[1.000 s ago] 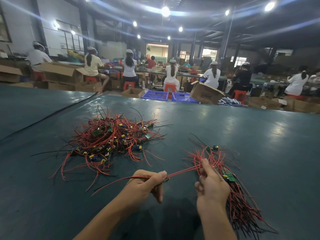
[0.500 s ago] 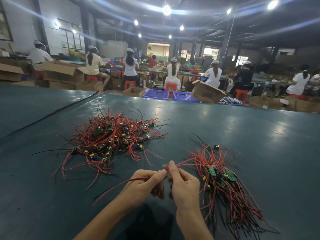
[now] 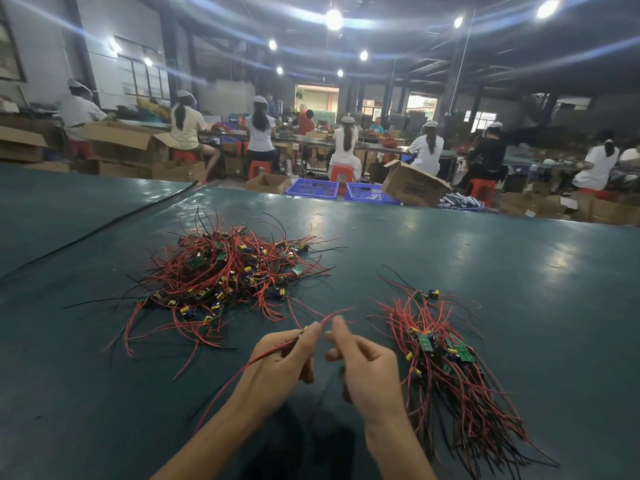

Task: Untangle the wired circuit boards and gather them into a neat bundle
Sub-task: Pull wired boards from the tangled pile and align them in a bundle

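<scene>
A tangled heap of small circuit boards with red and black wires (image 3: 225,278) lies on the dark green table (image 3: 502,271), left of centre. A straighter bundle of wired boards (image 3: 446,362) lies to the right, wires trailing toward me. My left hand (image 3: 284,358) pinches one wired board, whose red wire (image 3: 334,315) sticks out past the fingertips and trails back over the wrist. My right hand (image 3: 363,365) hovers just right of it, fingers loosely curled and apart, thumb near the wire tip, holding nothing that I can see.
A long black cable (image 3: 104,226) runs across the table's far left. Beyond the far edge stand cardboard boxes (image 3: 412,185) and blue crates (image 3: 311,187), with several seated workers at benches behind them.
My right hand has left the right-hand bundle, come left toward my left hand and let go of the red wire it held stretched. The left hand keeps its wired board.
</scene>
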Demonstrator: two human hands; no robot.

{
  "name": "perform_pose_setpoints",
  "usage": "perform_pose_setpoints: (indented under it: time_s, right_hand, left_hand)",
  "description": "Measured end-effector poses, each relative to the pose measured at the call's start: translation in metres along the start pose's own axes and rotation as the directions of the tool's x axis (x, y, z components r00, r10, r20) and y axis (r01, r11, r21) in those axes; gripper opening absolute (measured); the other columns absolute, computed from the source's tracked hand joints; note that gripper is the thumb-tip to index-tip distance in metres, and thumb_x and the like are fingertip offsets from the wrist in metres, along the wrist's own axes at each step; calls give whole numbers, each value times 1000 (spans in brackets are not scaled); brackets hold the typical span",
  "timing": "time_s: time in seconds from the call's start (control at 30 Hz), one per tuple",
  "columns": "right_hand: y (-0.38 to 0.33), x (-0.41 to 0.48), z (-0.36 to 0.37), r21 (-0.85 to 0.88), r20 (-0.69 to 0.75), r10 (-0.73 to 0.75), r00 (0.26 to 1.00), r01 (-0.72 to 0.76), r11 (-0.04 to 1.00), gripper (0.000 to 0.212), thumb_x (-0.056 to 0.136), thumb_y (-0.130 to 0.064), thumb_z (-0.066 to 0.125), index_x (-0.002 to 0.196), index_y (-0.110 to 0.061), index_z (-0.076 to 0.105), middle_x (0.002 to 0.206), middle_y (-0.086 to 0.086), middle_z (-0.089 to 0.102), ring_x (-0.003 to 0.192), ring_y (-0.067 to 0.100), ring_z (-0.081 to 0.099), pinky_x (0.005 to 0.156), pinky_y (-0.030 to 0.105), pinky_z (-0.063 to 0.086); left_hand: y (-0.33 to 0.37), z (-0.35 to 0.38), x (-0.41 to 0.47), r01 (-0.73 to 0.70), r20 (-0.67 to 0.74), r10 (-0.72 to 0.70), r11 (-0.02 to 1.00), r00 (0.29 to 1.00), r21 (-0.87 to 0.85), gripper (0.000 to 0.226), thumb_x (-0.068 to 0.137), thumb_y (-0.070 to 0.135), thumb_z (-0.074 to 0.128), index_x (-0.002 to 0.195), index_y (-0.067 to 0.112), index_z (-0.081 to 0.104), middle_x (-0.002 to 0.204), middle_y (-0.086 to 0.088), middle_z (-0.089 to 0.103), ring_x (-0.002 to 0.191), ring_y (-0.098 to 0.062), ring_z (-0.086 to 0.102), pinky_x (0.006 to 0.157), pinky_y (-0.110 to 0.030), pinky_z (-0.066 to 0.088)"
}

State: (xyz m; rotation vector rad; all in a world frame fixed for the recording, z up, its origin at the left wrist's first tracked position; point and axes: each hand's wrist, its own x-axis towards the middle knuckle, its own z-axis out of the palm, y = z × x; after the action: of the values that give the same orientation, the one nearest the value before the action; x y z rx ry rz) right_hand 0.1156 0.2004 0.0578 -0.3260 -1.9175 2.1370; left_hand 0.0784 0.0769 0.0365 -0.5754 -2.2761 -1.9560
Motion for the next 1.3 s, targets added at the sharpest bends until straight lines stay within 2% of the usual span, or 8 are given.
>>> perform_pose_setpoints:
  time_s: [0.37,0.53,0.67,0.83,0.97,1.07,1.17,1.3]
  right_hand:
    - [3,-9,7,-27,85,-49,995,52,998,24,85,-28,73,64,-16,74,59,-2,69,53,4,60,50,16,46]
    - [1,7,-7,24,-166,-147,975,153,988,34,95,-25,60,67,-7,68,56,1,66,52,9,62,51,25,54]
    - [-5,20,-30,164,-272,-135,953,184,969,30,96,-25,59,72,-10,65,53,-5,59,51,18,66,51,28,57]
    - [3,29,-51,-557,-238,-404,883,217,802,23,92,-32,64,99,-13,74,83,-4,68,67,15,65,63,25,47]
    - [2,30,-59,-773,-282,-434,856,66,631,34,92,-42,62,112,-16,70,92,-3,57,79,15,48,60,27,32]
    - [4,28,-58,-798,-300,-424,855,19,602,41,90,-44,63,122,-18,66,102,-1,54,79,15,42,64,29,34]
    - [6,26,-47,-743,-199,-475,857,184,644,37,89,-34,66,121,-14,68,100,-3,56,71,7,48,61,14,35]
    - [15,19,-17,-509,-23,-352,936,292,809,29,88,-20,69,115,-10,68,104,0,66,81,0,63,65,2,43]
  left_hand:
    - [-12,2,-11,-151,89,131,945,987,291,31,77,54,57,99,32,63,74,6,70,66,-12,67,63,-41,55]
    - [-12,-4,-10,-234,175,168,837,970,495,30,81,60,54,95,33,51,65,17,62,55,-2,55,56,-22,43]
    - [-11,-17,-6,-235,20,305,687,952,688,13,83,40,64,93,32,61,76,20,61,72,0,57,68,-26,51]
    - [-16,-44,5,-94,-184,411,570,893,817,14,79,22,67,92,19,68,104,4,62,97,-21,59,83,-39,46]
    - [-29,-62,9,128,-323,305,519,896,845,37,77,12,71,114,17,65,134,-10,50,123,-32,46,99,-48,36]
    - [-38,-74,12,287,-401,124,514,907,808,59,89,19,52,146,21,37,156,-8,27,141,-26,25,112,-47,21]
    - [-47,-83,13,354,-403,-25,532,915,769,57,99,29,31,154,25,17,159,-2,24,143,-20,23,115,-41,14]
    - [-52,-86,16,394,-395,-86,406,915,825,55,98,54,24,144,30,41,149,4,43,134,-19,40,110,-41,17]
